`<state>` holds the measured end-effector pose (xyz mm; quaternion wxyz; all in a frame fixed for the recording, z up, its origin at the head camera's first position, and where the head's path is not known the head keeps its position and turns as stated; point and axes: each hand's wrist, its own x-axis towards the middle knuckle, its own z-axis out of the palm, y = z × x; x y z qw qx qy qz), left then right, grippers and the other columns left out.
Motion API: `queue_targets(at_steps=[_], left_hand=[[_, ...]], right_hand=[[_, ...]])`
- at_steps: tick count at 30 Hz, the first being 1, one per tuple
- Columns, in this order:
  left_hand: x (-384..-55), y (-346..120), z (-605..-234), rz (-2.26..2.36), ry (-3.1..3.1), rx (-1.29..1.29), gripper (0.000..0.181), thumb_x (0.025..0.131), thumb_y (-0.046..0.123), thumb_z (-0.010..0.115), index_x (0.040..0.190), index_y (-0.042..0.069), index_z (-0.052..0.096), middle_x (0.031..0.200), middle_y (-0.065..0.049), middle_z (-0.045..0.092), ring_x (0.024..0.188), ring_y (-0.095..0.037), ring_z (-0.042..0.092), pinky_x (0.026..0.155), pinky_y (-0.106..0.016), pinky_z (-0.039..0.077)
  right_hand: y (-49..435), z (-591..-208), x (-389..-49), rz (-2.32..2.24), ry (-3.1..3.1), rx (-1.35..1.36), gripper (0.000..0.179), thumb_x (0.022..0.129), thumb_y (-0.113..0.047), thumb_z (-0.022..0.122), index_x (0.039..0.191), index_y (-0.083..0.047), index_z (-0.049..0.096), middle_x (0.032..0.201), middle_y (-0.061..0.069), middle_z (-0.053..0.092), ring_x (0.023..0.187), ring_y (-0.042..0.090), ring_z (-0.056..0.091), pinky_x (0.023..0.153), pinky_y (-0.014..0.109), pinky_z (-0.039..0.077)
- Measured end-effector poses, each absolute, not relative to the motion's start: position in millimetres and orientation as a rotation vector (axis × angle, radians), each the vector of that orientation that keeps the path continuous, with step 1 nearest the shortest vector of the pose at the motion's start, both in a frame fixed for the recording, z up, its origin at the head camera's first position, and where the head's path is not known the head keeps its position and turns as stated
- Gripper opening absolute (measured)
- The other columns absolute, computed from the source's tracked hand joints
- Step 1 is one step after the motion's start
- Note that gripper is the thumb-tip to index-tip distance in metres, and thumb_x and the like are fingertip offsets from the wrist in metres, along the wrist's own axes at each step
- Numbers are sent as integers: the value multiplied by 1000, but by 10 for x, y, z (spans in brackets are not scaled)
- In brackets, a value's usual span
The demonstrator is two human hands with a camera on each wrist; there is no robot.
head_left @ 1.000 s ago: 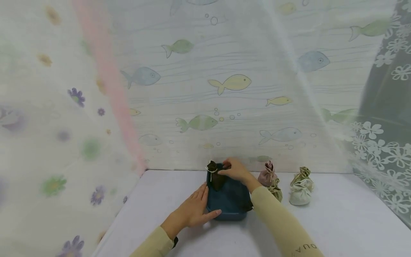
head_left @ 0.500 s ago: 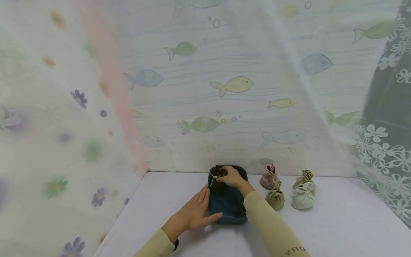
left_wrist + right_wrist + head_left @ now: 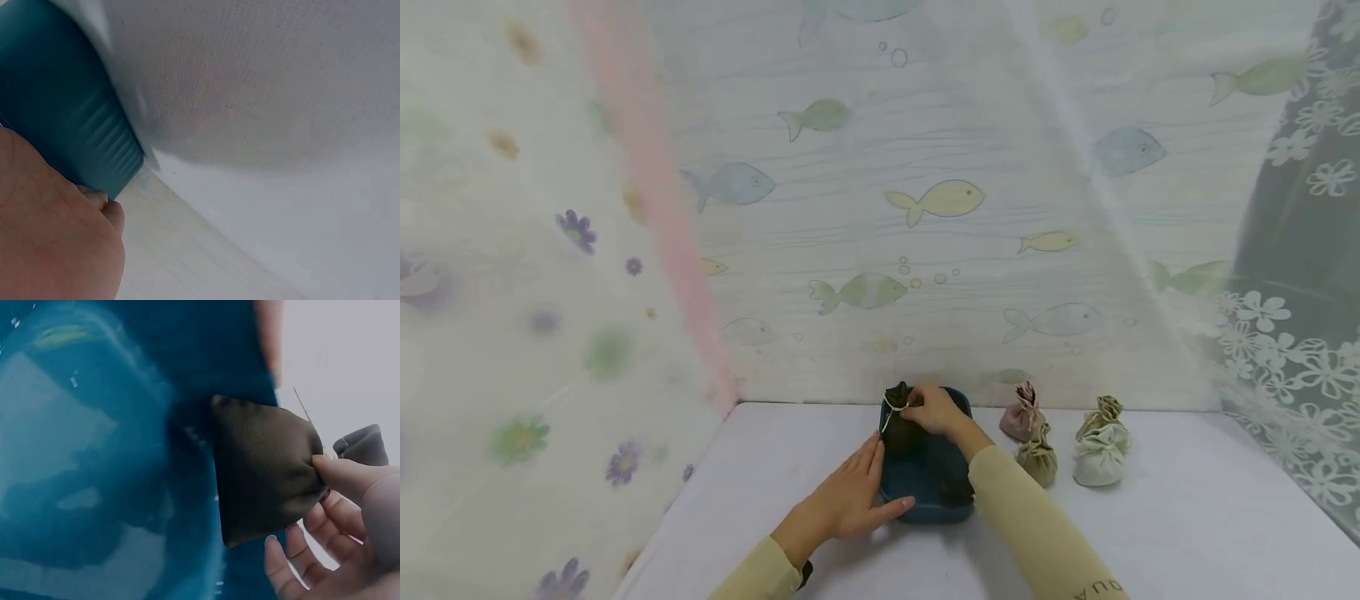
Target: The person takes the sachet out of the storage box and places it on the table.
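Note:
A dark brown drawstring pouch [image 3: 265,475] with a pale cord hangs at the left wall of a blue tray [image 3: 925,510]. My right hand [image 3: 934,410] pinches the pouch's tied neck between thumb and fingers, and the other fingers are loosely bent below it in the right wrist view. My left hand [image 3: 847,492] lies along the tray's left side, fingers fairly straight and thumb spread over the near rim. In the left wrist view, my left palm [image 3: 56,231] is against the tray's outer wall. A second dark pouch [image 3: 957,493] lies in the tray's near right corner.
Right of the tray stand a pink pouch [image 3: 1022,414] and an olive one [image 3: 1037,460]. Further right, a white pouch [image 3: 1099,458] stands before another olive-coloured pouch [image 3: 1103,412]. A fish-patterned curtain [image 3: 925,250] hangs along the back of the white table [image 3: 1157,517].
My right hand and forearm have shifted slightly left, and the fingers are closer round the pouch's neck. The held pouch has dropped a little. The left hand remains at the tray's side.

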<state>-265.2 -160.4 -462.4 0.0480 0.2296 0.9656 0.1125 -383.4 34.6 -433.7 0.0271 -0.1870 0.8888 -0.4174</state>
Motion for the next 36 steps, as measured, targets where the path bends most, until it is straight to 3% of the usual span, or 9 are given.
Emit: queue_targets(at_steps=[6,15,28,36], left_hand=[[-2649,-1614,-4614,336,2951,721,110,95,83,29,162,-3,16,171,-17,7,157,-29,14,124,-49,24],[-2645,-1656,-4618,365,2954,707,110,95,82,33,162,-4,16,171,-18,8,157,-31,14,123,-51,24],[-2662,-1625,-4666,393,2960,721,109,96,80,34,161,-5,17,171,-19,7,157,-31,12,124,-50,23],[-2666,-1638,-4688,401,2961,710,108,96,80,34,162,-5,15,171,-18,5,158,-29,11,124,-50,22]], right_hand=[[465,-4045,-3702,-1380,2735,-622,26,95,-16,71,112,3,68,106,12,67,99,27,63,87,44,54],[862,-3624,-3412,-1407,2752,-684,22,99,-19,69,109,0,68,96,8,64,86,20,59,73,34,51],[1628,-3548,-2963,-1332,2929,-675,17,98,-20,70,90,-7,62,82,2,58,76,18,52,66,35,42],[2009,-3603,-2656,-1339,3057,-575,14,96,-18,72,99,-5,68,84,1,61,84,18,57,67,32,45]])
